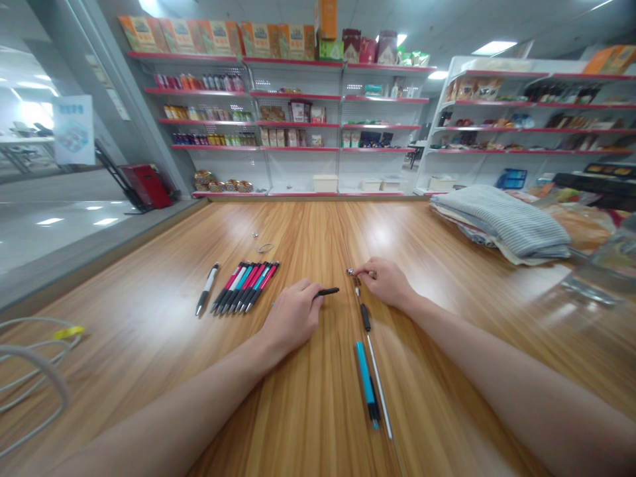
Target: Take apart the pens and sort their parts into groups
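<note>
Pens (243, 287) in a slanted row lie side by side at left on the wooden tabletop (308, 411), metal tips toward the wearer; all look assembled. One white-barrelled pen (207, 289) lies just beside the row, apart from it, also whole to the eye.

Parts laid out, centre to right, in a rough line running away from the wearer: white refill (380, 387), black grip (366, 317), small pieces (356, 283) beyond it (too small to identify surely), then a tiny metal piece (350, 271) at the far end. Blue barrel (365, 381), with a dark clip end, lies beside the refill.

Left hand (293, 311): fingers curled, holding a dark pen-like piece (328, 291) whose black end juts out to the right; palm hides the rest, so whole or partial cannot be told. Right hand (385, 281): thumb and forefinger nearly together at the tiny metal piece; firm pinch or mere touch, cannot tell.

Progress, as judged: one pen's worth of parts separated and spread out, none of them joined in this line; row and single pen untouched by either hand
</note>
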Demonstrator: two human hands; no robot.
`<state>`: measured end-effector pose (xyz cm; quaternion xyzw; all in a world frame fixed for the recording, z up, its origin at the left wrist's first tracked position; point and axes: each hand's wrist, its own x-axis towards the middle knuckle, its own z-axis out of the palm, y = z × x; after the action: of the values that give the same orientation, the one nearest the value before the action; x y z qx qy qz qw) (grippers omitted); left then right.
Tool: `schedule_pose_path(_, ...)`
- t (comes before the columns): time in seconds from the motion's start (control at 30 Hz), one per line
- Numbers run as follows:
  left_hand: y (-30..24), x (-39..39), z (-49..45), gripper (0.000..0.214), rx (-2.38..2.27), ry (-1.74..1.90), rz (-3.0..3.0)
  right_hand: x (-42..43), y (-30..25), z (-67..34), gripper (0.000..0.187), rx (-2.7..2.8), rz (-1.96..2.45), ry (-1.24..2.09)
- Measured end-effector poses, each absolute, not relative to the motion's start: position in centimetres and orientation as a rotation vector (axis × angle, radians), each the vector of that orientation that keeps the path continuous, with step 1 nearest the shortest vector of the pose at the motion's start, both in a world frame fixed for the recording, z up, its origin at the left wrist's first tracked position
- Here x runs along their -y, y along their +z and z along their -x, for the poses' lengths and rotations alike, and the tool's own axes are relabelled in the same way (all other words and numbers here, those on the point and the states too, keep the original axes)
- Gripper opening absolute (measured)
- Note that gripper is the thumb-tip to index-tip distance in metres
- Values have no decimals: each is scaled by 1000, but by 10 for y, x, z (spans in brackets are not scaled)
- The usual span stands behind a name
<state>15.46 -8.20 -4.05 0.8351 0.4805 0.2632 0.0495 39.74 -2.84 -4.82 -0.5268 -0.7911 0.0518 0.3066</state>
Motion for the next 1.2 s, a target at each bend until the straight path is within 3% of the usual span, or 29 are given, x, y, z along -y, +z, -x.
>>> schedule_pose_path(1.2,-39,84,-156,18,-1457,823,-2534,30,-44,-398,22,2046,1401,158)
